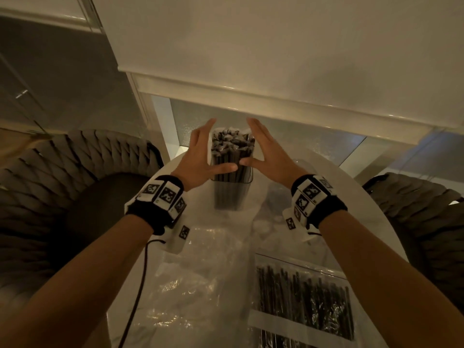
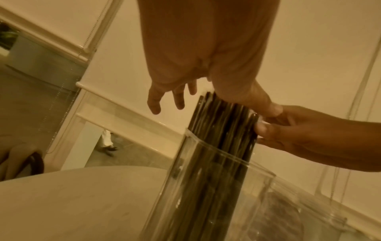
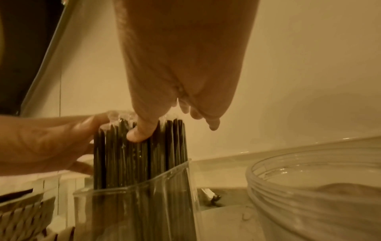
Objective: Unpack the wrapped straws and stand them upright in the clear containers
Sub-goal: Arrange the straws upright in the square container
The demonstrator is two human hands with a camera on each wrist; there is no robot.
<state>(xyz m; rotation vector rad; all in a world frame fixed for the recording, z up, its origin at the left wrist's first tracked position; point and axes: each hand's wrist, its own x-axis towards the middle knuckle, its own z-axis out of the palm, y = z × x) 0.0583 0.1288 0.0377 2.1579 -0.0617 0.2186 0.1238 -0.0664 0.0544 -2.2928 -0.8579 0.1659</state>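
The left grip (image 1: 200,156) stands flat-handed against the left side of a bundle of wrapped black straws (image 1: 232,151), fingers straight and pointing away from the person, thumb laid across the near face of the bundle. The right grip (image 1: 270,153) mirrors it on the right side, fingers likewise straight, its thumb meeting the bundle from the right so that the two thumb tips sit just beside each other. Neither grip curls round the straws; both press them with extended fingers. In the right wrist view the right thumb (image 3: 142,132) pushes on the upper part of the bundle, just under its top ends.

The straws stand upright, long axis vertical, with their lower ends down in a tall clear container (image 1: 232,194) and their upper parts rising above its rim. Crinkled clear wrapper ends show at the top. The container stands on the white bench (image 1: 198,222), towards its far side.

Just to the right of it stands a second clear container (image 3: 313,184), round and ribbed. Nearer the person, a flat clear bag of black straws (image 1: 305,302) lies on the bench, its straws running lengthwise towards the person. Crumpled clear plastic (image 1: 195,280) lies to its left. Woven chairs (image 1: 75,167) flank the bench.
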